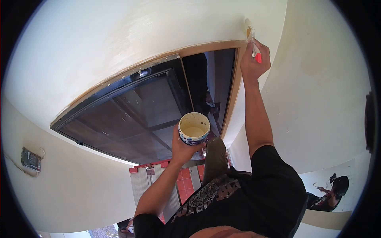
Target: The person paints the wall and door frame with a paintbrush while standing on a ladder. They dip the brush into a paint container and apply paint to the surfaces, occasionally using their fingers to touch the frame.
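My left hand (183, 147) is wrapped around a paint pot (194, 139), held upright in front of the dark window. Pale cream paint lies inside the pot, and its outside is smeared with white and blue. Up at the right, my right hand (256, 61) grips a paintbrush (256, 50) with a red handle end. The brush's bristles are against the pale wall (222, 22), just above the upper right corner of the wooden window frame (210, 46).
A dark sliding window panel (131, 107) fills the left part of the opening. An electrical box (31, 160) with loose wires sits in the left wall. Below are planks (139, 186) and red floor tiles (186, 184). Another person (333, 194) appears at lower right.
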Demonstrator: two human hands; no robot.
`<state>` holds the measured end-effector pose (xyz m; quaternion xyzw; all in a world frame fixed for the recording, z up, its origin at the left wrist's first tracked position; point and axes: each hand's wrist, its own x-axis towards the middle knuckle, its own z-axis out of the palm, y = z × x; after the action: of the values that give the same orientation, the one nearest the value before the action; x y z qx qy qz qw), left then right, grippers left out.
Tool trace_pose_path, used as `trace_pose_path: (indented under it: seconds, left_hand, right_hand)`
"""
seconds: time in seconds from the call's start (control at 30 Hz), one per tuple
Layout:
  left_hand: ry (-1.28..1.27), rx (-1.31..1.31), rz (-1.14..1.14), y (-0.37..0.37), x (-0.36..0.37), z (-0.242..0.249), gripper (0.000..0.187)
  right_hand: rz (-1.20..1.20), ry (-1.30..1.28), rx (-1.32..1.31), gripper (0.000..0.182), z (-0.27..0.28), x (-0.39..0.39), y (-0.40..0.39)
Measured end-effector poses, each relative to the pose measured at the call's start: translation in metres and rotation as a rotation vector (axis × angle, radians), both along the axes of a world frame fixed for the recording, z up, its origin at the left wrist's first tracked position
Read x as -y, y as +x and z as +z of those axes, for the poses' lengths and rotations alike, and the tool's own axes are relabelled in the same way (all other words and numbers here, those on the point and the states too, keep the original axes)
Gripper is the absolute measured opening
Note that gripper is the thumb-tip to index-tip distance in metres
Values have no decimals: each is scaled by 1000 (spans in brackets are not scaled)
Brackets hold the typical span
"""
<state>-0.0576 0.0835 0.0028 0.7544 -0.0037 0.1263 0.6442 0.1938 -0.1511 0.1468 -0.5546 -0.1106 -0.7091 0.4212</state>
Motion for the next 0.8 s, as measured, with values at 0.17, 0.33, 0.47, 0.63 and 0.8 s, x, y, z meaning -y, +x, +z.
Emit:
trace_pose_path:
  seconds: [0.17, 0.33, 0.47, 0.63, 0.8]
  left_hand:
    - [78, -17, 5, 0, 0, 3, 107]
    - [94, -14, 27, -3, 3, 11, 102]
    - [119, -35, 37, -4, 3, 11, 100]
    - [95, -14, 35, -4, 3, 11, 97]
    - [37, -7, 29, -3, 6, 6, 94]
  right_hand:
    - [79, -126, -108, 13, -10, -84, -16]
    - [656, -159, 37, 15, 7, -186, -50]
    - [733, -233, -30, 15, 21, -175, -51]
    - [446, 3, -139, 13, -12, -41, 12]
    - [120, 87, -68, 12, -22, 91, 44]
